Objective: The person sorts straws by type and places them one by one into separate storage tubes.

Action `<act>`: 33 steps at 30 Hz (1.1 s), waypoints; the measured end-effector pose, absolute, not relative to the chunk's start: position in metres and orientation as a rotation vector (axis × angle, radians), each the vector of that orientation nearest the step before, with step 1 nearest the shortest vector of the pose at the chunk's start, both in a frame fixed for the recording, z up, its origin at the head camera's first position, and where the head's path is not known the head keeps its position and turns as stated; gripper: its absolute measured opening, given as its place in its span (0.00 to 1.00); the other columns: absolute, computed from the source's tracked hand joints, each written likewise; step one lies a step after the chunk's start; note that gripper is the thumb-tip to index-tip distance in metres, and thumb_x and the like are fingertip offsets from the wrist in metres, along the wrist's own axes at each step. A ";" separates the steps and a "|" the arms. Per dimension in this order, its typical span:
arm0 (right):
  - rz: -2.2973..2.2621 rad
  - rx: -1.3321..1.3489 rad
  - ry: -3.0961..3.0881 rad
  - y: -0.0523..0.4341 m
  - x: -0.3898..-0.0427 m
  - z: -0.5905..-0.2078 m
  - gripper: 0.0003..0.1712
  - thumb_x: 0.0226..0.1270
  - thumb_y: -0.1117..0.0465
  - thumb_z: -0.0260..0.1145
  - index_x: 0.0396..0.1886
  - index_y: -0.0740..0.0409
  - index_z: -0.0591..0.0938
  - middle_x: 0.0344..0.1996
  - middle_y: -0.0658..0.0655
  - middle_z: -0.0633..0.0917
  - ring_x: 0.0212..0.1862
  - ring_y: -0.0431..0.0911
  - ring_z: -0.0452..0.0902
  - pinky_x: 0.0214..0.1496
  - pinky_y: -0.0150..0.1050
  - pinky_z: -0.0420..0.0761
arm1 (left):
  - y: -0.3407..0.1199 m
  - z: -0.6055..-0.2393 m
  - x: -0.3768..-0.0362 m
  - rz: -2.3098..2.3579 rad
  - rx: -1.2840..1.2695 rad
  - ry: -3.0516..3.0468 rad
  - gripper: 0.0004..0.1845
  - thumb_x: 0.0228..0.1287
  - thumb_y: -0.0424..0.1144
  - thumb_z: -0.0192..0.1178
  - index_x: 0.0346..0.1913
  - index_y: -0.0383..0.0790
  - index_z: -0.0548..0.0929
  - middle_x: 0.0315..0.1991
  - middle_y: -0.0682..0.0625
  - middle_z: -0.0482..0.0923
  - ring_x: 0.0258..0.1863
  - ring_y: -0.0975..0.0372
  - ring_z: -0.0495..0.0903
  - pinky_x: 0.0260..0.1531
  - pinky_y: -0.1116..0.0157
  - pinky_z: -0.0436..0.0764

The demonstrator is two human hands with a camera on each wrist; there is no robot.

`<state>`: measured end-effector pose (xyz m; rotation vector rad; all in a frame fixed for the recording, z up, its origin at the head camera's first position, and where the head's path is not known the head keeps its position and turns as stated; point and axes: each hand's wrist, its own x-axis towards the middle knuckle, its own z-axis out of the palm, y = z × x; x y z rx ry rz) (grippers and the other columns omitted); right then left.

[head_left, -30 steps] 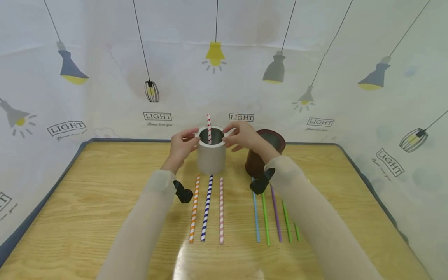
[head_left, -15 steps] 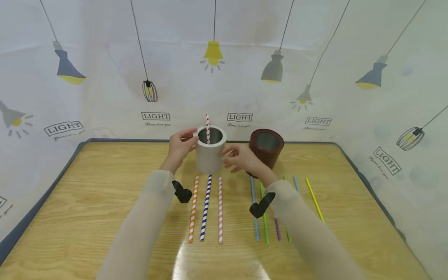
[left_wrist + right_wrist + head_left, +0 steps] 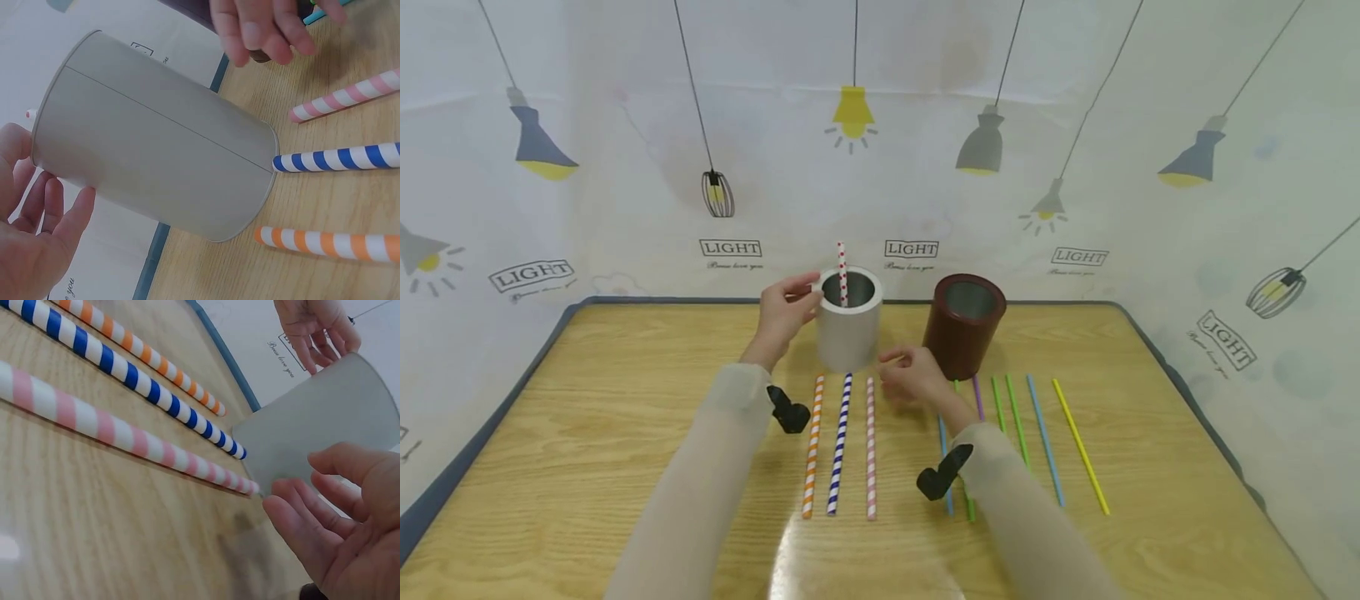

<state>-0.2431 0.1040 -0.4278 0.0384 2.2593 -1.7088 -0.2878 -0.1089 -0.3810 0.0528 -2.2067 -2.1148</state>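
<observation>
A smooth, matte grey cylindrical cup (image 3: 848, 330) stands upright on the pale wood-grain table (image 3: 587, 433), a thin seam running down its side in the left wrist view. Inside it leans a red-and-white dotted paper straw (image 3: 842, 271), its tip rising above the rim. The left hand (image 3: 784, 315) rests against the cup's left side near the rim, fingers only lightly bent and laid on the wall rather than clamped round it.

The right hand (image 3: 912, 379) hovers low over the table just right of the cup's base, fingers loosely curled and holding nothing. Close beside its fingertips lies the far end of a pink-and-white striped paper straw (image 3: 870, 446); parallel to it lie a navy-and-white striped paper straw (image 3: 839, 442), whose end touches the cup's base, and an orange-and-white striped paper straw (image 3: 812, 443).

Right of the grey cup stands a glossy dark brown cylindrical cup (image 3: 962, 325) with a grey lining. In front of it thin plain plastic straws fan out: green (image 3: 1017, 421), light blue (image 3: 1045, 440) and yellow (image 3: 1080, 446).

Against a second ago, the right hand has left the grey cup's rim and come down towards the table, uncovering the brown cup and the plain straws; the left hand stays at the cup.
</observation>
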 end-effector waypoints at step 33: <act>-1.535 0.112 2.517 0.089 -0.226 -0.466 0.26 0.48 0.56 0.73 0.48 0.58 0.77 0.22 0.53 0.79 0.18 0.41 0.71 0.19 0.31 0.72 | -0.107 -0.383 -0.290 -2.103 0.089 -2.246 0.19 0.60 0.33 0.58 0.56 0.38 0.77 0.46 0.44 0.69 0.43 0.59 0.70 0.39 0.67 0.79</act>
